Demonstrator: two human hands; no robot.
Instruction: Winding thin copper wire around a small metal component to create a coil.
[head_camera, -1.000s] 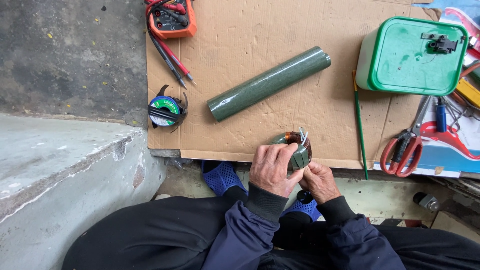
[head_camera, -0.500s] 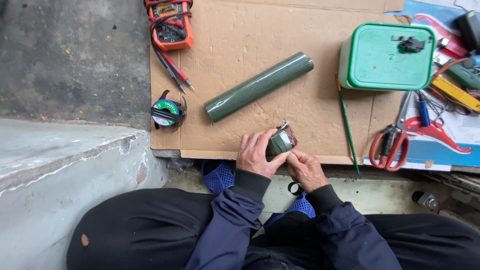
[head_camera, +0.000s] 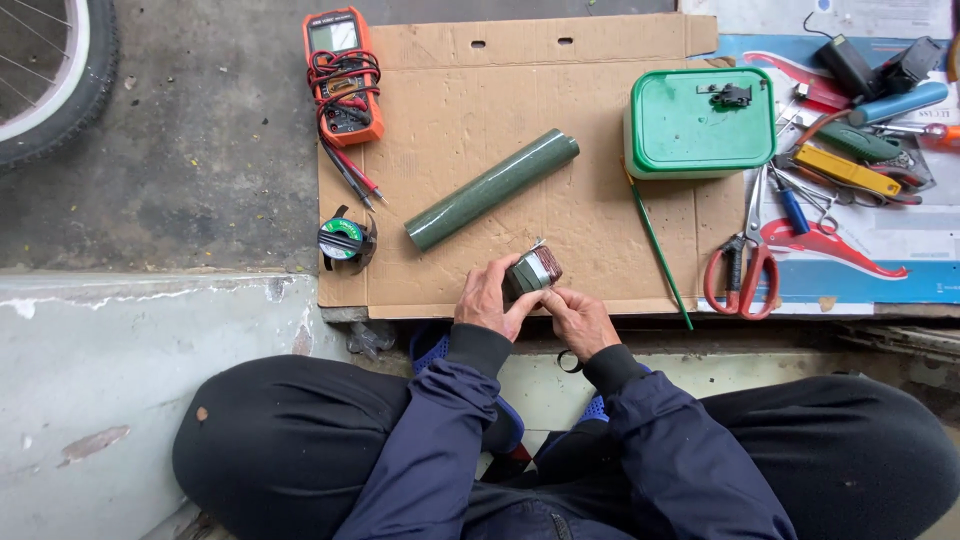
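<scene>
Shifted slightly toward the cardboard's (head_camera: 600, 250) front edge since earlier, both hands: left hand (head_camera: 487, 300) and right hand (head_camera: 582, 320) clasped around small green-wrapped coil (head_camera: 531, 272). Held just above that edge, below long green tube (head_camera: 492, 189); red-handled scissors (head_camera: 742, 270) well apart.

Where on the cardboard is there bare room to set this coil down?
Bare cardboard lies between the green roll and the green box, and below the roll left of the left hand. The tools right of the box are crowded.
</scene>
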